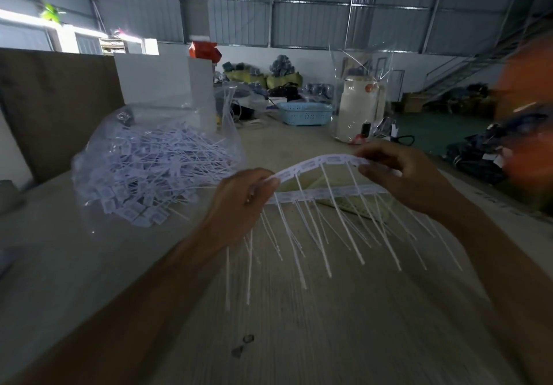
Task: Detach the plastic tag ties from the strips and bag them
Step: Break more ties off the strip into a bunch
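1. Head view: left hand (239,202) and right hand (398,172) each pinch an end of the strip (321,161) above the table (344,324), ties hanging.
2. Detaching step; next, pull ties free for the clear bag (155,166) at left.

Both forearms raised over worktop, reaching fwd. L hand (239,202) fingers curled, pinching. R hand (398,172) likewise, thumb under, slightly higher.

Both hands (239,199) (401,172) — pinched on strip (317,164)
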A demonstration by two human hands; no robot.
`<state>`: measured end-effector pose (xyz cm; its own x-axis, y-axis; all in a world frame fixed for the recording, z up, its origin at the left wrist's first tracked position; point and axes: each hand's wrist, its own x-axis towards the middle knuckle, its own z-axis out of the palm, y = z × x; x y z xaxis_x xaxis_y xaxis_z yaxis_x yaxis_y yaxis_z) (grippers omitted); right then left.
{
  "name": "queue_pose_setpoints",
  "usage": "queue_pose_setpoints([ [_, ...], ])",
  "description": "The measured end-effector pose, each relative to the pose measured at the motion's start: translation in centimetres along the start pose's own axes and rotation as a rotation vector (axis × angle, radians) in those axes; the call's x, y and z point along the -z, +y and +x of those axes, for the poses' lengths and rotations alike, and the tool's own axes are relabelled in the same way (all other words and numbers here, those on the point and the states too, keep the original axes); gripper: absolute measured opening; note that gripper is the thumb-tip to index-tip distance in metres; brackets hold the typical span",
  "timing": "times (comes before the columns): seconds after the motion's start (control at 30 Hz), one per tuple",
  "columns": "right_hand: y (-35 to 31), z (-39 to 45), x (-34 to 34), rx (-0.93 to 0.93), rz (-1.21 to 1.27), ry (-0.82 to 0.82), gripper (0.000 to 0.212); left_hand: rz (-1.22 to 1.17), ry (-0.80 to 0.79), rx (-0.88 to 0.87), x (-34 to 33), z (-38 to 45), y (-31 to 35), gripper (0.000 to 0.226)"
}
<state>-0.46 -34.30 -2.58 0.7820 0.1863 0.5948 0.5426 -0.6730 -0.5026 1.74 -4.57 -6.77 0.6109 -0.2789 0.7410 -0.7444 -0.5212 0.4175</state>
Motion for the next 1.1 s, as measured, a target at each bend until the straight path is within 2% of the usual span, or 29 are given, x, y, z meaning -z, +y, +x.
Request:
queue_pose_setpoints([
  [0.1,0.4,0.1,0.3,0.023,-0.113,-0.073,0.01,-0.022,0.072,-0.007,1.0,0.6,-0.1,0.014],
  [0.17,0.9,0.1,0.5,-0.012,-0.22,-0.189,0.009,0.042,0.052,-0.039,1.8,0.7,-1.1,0.017],
  [0.27,1.8,-0.2,0.6,-0.123,-0.307,-0.372,0.014,0.194,-0.048,-0.14,2.5,0.7,-2.9,0.018],
  [0.33,2.2,-0.4,0.8,-0.159,-0.268,-0.412,0.017,0.242,-0.077,-0.16,2.8,0.8,-3.9,0.019],
  [0.43,2.5,-0.6,1.4,-0.249,-0.221,-0.51,0.037,0.279,-0.071,-0.181,3.5,1.1,-5.0,0.019],
  [0.47,2.7,-0.7,1.5,-0.26,-0.232,-0.528,0.037,0.293,-0.074,-0.185,3.8,1.1,-5.4,0.019],
  [0.53,2.9,-0.7,1.6,-0.282,-0.191,-0.489,0.028,0.31,-0.071,-0.164,4.6,1.2,-6.0,0.022],
  [0.63,2.9,-0.8,1.1,-0.293,0.089,-0.369,0.016,0.328,-0.044,-0.107,5.7,1.0,-6.9,0.033],
  [0.8,1.8,-0.8,-0.6,-0.244,0.282,-0.291,0.016,0.45,-0.001,-0.019,5.0,0.4,-6.7,0.029],
  [1.0,-1.7,-1.2,-4.0,-0.149,0.375,-0.319,0.019,0.315,-0.063,-0.186,0.4,0.1,-1.1,0.041],
  [1.1,-2.7,-1.3,-5.5,-0.149,0.452,-0.351,0.023,0.312,-0.085,-0.258,-1.8,-0.6,1.2,0.038],
])
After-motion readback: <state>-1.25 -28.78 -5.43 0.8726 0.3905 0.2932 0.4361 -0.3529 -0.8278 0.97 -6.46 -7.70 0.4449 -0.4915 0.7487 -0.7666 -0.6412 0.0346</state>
